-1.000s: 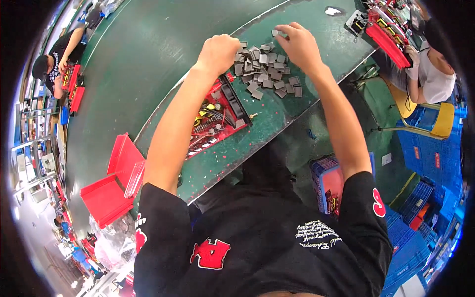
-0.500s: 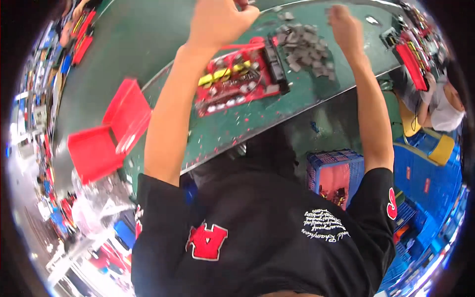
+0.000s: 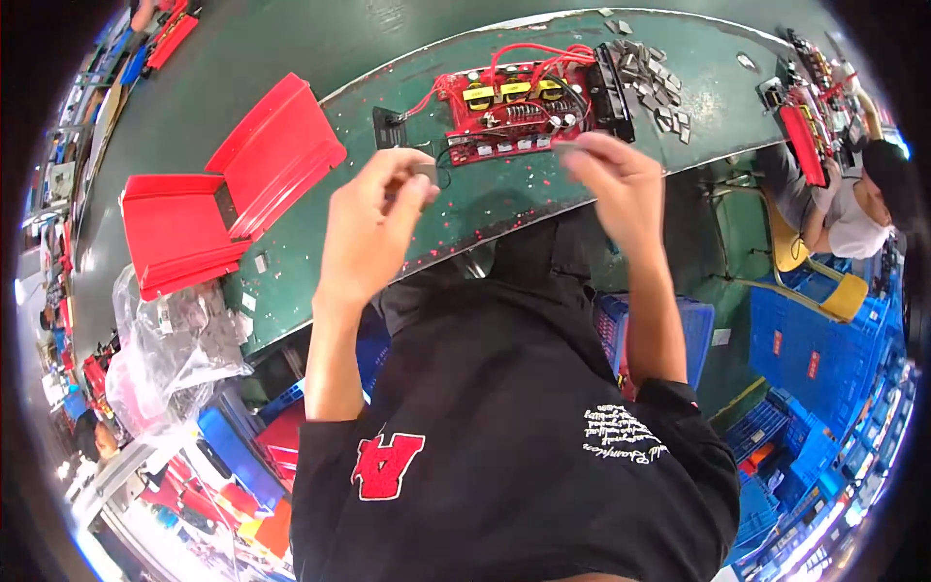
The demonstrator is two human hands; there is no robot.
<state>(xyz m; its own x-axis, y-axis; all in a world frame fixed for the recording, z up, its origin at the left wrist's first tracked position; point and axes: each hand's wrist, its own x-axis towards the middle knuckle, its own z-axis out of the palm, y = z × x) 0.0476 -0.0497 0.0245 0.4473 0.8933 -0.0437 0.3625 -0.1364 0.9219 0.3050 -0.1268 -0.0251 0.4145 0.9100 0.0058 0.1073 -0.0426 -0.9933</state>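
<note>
My left hand (image 3: 373, 218) pinches a small flat grey pad (image 3: 425, 171) between thumb and fingers, over the near side of the table. A thin grey piece (image 3: 565, 146) shows at the fingertips of my right hand (image 3: 626, 189), slightly blurred. Between and beyond my hands lies a red circuit board (image 3: 472, 123) with yellow-wrapped coils, red wires and a black finned end plate (image 3: 609, 97). A black panel (image 3: 388, 128) is wired to its left end. Right of the board, small grey pads (image 3: 652, 82) lie in a loose pile on the green table (image 3: 504, 206).
Two red casing parts (image 3: 179, 228) stand at the left end of the table, above a clear plastic bag (image 3: 184, 335). At right, a person in a white top sits by another red assembly (image 3: 807, 145). Blue crates (image 3: 815, 339) and a yellow chair (image 3: 849, 299) are below.
Both hands have come back from the far side of the table toward me and lower, with grey pads now showing in their fingers. The whole view has shifted, with the board now higher in it.
</note>
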